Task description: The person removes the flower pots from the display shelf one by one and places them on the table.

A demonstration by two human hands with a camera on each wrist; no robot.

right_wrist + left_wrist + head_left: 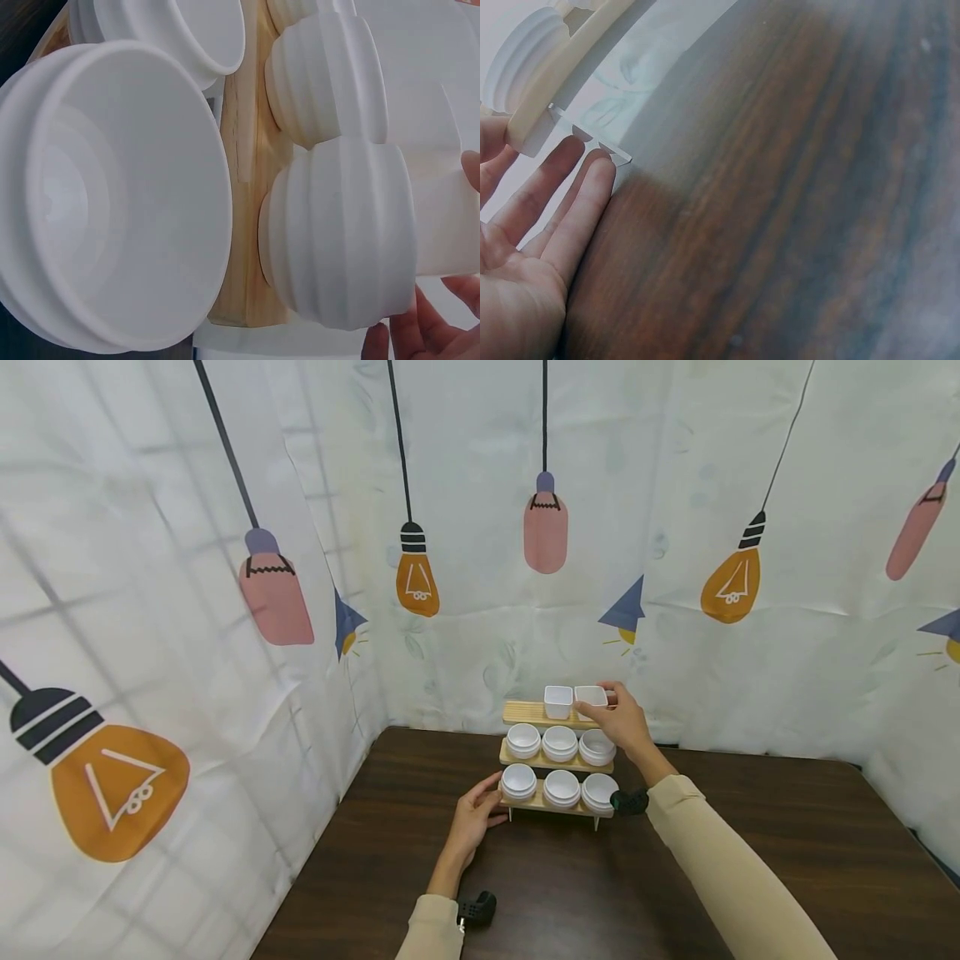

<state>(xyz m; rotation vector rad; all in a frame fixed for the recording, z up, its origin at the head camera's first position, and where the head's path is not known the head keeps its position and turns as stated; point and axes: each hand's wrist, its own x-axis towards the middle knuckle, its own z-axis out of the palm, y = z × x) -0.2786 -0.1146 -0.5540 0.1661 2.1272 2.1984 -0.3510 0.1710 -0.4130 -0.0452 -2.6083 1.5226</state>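
Note:
A three-tier stand with pale wooden shelves holds white pots. On the top shelf my right hand grips a square white pot by its sides, thumb to the left and fingers to the right. Just left of it stands another square white pot. My left hand holds the left end of the bottom shelf; the left wrist view shows its fingers beside the shelf end and the thin leg. In the right wrist view, a round ribbed pot hides part of the right hand.
Round white pots fill the bottom shelf, and more round pots line the middle one. The stand sits on a dark wooden table, near its back edge. A patterned curtain hangs behind and to the left.

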